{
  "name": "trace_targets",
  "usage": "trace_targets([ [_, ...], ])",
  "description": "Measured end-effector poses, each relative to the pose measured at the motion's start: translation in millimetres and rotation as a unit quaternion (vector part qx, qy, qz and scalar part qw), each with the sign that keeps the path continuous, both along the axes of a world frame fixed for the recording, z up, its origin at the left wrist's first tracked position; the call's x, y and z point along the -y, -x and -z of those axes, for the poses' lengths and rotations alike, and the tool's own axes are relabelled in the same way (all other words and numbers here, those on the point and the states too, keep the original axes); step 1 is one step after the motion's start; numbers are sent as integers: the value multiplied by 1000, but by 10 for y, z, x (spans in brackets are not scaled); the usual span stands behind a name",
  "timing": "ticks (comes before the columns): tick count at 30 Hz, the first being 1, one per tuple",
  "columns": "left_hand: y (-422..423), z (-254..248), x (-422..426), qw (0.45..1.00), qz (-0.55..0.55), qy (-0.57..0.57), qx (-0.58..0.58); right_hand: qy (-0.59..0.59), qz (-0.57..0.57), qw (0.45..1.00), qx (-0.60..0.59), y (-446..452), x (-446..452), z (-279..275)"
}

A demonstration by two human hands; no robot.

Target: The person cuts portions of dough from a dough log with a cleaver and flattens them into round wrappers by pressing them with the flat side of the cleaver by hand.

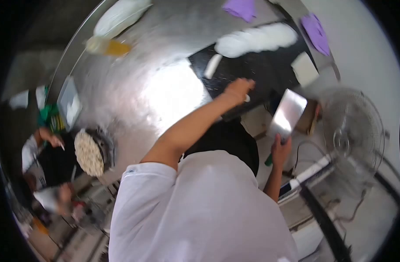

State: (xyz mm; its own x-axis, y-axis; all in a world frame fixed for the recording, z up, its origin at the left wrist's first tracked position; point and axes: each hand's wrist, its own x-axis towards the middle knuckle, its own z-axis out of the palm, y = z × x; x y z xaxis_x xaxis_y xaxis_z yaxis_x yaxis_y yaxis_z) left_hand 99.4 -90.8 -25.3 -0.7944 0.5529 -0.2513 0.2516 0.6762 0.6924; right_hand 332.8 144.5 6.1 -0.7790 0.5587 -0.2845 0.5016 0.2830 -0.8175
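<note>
While a co-worker (27, 150) stood at the far left beside a round pan of pale, lumpy food (89, 153), we had our own two hands at the right side of the metal table (134, 74). A bottle of yellow liquid (108, 46) lay near the table's far left edge, well apart from us.

Farther right, a short white strip (213, 66) lay on the black board (270, 65), beyond our left hand (240, 88). That hand was over the board's near side, its fingers partly extended; a small white piece (247, 98) showed just beside it, and we could not tell whether the fingers had hold of anything. Beyond them, a row of overlapping white pieces (257, 40) ran along the board's far side.

Our right hand (280, 150) was closed around the lower end of a broad cleaver (287, 111), whose flat blade pointed forward, off the board's near edge. A white block (305, 70) lay at the board's right edge, beyond the blade.

We judged this to be handling of the white pieces with the blade held aside; any stroke would have called for the cleaver over the board and our left fingers clear of its edge.
</note>
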Motion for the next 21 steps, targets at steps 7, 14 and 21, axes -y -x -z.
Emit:
trace_targets([
  [7, 263, -433, -190, 981, 9, 192, 37, 60, 60, 996, -18, -7, -35, -36],
  [14, 614, -165, -357, 947, 103, 3, 304, 64, 25, 995, -72, 161, -537, 29],
  [21, -76, -10, -752, 960, -64, 135, -235, 163, 19, 979, -120, 921, -1026, -380],
])
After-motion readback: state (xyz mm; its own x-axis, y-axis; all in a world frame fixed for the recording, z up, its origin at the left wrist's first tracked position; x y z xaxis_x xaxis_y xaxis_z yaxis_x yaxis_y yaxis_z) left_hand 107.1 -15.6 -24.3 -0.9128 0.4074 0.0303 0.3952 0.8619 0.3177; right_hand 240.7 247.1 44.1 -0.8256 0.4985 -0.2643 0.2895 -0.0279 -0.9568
